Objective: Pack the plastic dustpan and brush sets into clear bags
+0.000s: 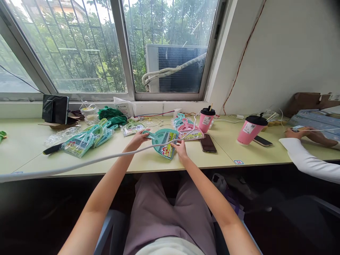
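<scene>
A teal mini dustpan and brush set point(160, 137) with a printed card is held between my two hands, above the front part of the table. My left hand point(137, 140) is closed round its handle at the left. On the other side, my right hand point(181, 149) grips the card edge of the set. Just behind my right hand lie a pink dustpan set point(189, 130) and a teal one point(180, 118) in clear wrapping. To the left is a pile of wrapped green and blue dustpan sets point(87, 138), and a green one point(132, 126) lies nearer.
A white cable point(79, 165) crosses in front of my hands. Right of them stand two pink cups point(206, 122) point(249, 131) and two phones point(208, 143) point(262, 141). A tablet point(55, 109) stands at the back left. A co-worker's sleeved arm point(305, 156) rests at the far right.
</scene>
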A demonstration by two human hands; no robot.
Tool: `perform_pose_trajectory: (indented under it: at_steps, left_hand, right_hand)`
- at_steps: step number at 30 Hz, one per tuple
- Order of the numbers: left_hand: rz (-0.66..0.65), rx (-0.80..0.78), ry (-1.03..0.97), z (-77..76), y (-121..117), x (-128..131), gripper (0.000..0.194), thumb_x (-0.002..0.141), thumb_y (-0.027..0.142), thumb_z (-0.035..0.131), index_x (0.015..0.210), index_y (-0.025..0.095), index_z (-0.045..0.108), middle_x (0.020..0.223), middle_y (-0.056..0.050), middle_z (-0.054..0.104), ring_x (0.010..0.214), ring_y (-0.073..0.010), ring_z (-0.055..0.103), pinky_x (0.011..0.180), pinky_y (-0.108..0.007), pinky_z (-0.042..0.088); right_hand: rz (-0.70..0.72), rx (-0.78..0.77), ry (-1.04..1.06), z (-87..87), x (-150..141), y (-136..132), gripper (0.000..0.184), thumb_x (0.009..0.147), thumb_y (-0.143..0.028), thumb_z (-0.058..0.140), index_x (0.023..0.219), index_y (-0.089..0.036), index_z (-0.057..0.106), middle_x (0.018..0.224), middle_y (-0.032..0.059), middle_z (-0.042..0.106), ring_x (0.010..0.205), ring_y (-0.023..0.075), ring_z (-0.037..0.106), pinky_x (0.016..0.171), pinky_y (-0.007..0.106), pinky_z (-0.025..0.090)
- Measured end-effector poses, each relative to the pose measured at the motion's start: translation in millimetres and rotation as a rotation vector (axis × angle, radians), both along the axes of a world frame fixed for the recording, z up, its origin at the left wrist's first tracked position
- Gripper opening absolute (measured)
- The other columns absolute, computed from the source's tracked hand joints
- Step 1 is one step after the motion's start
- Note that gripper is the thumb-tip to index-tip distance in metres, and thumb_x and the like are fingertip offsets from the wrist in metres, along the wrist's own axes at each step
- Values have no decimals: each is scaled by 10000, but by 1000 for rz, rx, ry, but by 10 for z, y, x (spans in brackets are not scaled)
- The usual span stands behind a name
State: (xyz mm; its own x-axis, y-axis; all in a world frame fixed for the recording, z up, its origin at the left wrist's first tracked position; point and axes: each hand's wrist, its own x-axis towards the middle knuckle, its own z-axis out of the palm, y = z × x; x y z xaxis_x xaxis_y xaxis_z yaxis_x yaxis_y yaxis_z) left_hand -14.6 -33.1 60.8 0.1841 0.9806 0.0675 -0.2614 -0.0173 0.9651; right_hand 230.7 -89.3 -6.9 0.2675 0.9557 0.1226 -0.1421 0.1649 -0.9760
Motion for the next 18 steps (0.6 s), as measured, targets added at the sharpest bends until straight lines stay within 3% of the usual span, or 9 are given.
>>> perform_pose_trajectory:
  at_steps: [2,9,13,18]
  left_hand:
    - [-29,13,24,21,-10,23,363,782,99,748,1131,92,649,800,-50,691,707,-162,688,728,-310,574]
    - [-205,7,106,172,-103,-15,543,820,184,736,1336,182,568,920,-51,708,811,-164,694,827,-308,560]
    - [-371,36,114,293,-162,-108,502,904,395,631,1370,218,565,984,-80,719,897,-214,697,868,-356,548]
    - [-479,142,215,426,-187,-151,500,911,530,553,1279,205,647,1192,-147,698,1215,-306,584,972,-366,477]
  right_hand:
    - [-19,-28,38,-29,44,14,688,575,-297,799,1200,-278,512,1140,54,630,1023,230,626,838,365,524]
    - [183,-48,163,60,165,-95,487,471,-343,859,885,-209,641,932,47,722,847,198,650,684,293,469]
    - [138,-93,173,141,218,-170,452,427,-310,872,818,-202,672,856,26,728,666,126,575,533,232,343]
    - [176,-55,169,236,223,-217,445,407,-270,859,811,-206,685,764,-3,711,550,84,455,468,229,197]
